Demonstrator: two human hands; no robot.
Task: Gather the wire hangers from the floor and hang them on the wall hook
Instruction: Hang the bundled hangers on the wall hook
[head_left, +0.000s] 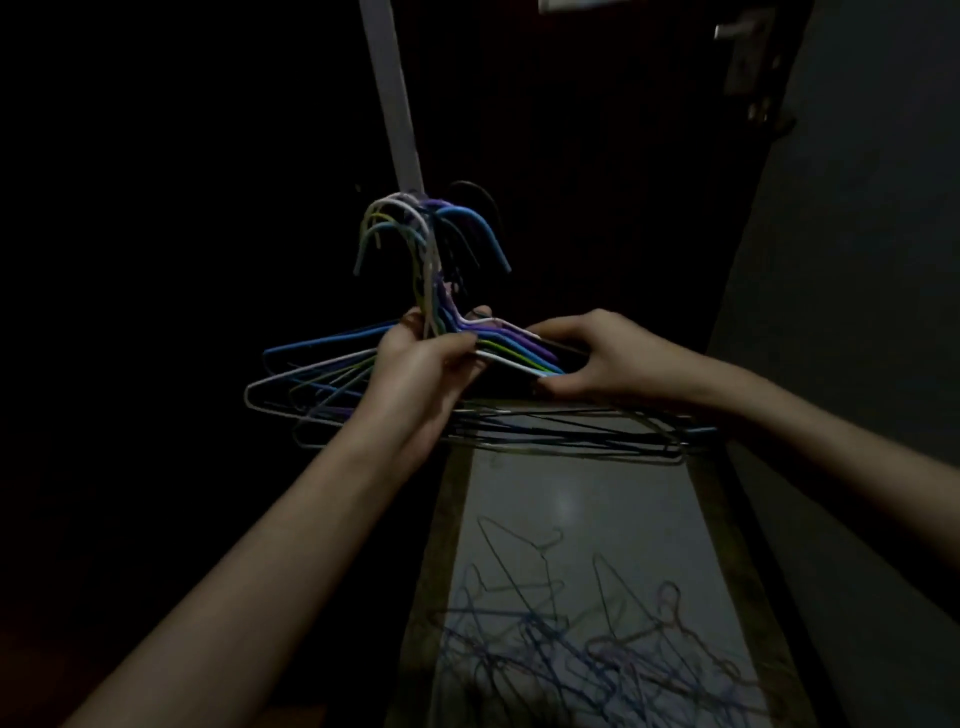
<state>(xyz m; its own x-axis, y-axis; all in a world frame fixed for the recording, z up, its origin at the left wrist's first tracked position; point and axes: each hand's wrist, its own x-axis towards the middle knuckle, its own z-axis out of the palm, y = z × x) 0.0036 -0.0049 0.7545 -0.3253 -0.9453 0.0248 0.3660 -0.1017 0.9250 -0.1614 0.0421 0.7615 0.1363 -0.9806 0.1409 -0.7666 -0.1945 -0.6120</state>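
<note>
Left hand (423, 358) grips the bundle of wire hangers (332, 374) at the necks, fingers curled round the twisted stems just under the hooks. Right hand (587, 358) pinches the right shoulder wires of the same bundle, thumb underneath, fingers on top. Hands sit close, not touching, bundle between them at chest height. From my feed the bundle is mixed colours: blue, white, purple, green, some dark. Hook ends (415, 223) fan out upward, overlapping a pale vertical strip (392, 88) on the dark wall; I can't tell if they're caught on anything there. Bottom bars run out right under the right wrist. Below, a tangled pile of loose hangers (587, 639) lies on the glossy floor (545, 493). Door handle (740, 39) top right. Lighting very dim, left side black.
</note>
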